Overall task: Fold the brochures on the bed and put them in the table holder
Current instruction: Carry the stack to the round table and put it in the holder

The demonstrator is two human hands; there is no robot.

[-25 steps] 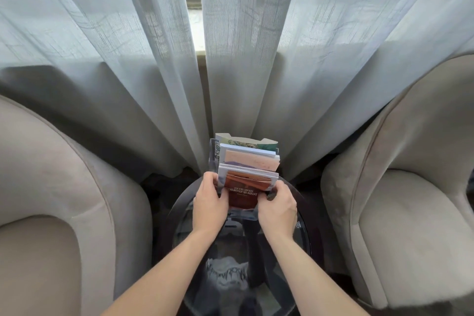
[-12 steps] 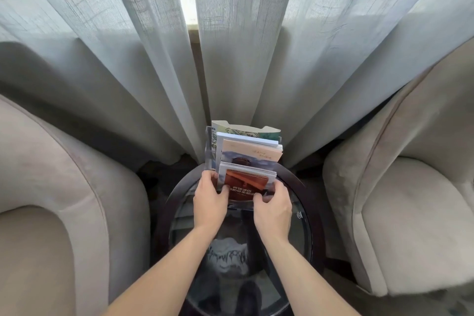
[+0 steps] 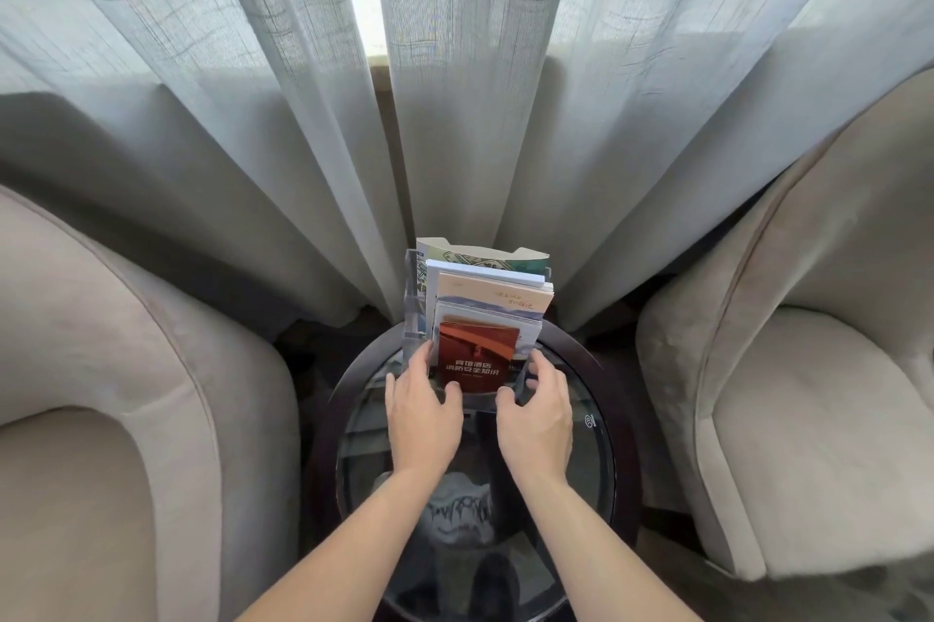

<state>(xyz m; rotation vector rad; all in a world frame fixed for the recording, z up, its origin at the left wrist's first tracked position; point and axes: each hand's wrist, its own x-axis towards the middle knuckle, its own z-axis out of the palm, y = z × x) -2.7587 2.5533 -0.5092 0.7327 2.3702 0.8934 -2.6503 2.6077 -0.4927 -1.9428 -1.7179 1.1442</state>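
clear acrylic brochure holder [image 3: 412, 313] stands at the far edge of a round glass-top side table [image 3: 599, 424], right ahead of both hands. folded brochures sit upright in its tiers: red brochure [image 3: 477, 356] with white chinese text in the front slot, pale blue-white brochure [image 3: 525, 318] just behind it, beige brochure [image 3: 498, 295] behind that, green-patterned brochure [image 3: 485, 255] at the very back, tallest.

left hand [image 3: 422, 412] is at the holder's front left corner, fingers loosely spread, fingertips touching the holder's left edge beside the red brochure, thumb against the holder's low front lip under that brochure. not pinching anything as far as i can see.

right hand [image 3: 538, 412] is at the front right corner, fingers relaxed and slightly curved, tips by the holder's right side; cannot tell if they touch it. thumb near the clear front lip. nothing held.

red brochure sits between the two hands, just beyond the thumbs, fully seated in the front slot.

grey sheer curtains [image 3: 252, 91] hang beyond the holder. beige armchair [image 3: 126, 369] left of the left hand, second beige armchair [image 3: 808, 343] right of the right hand.
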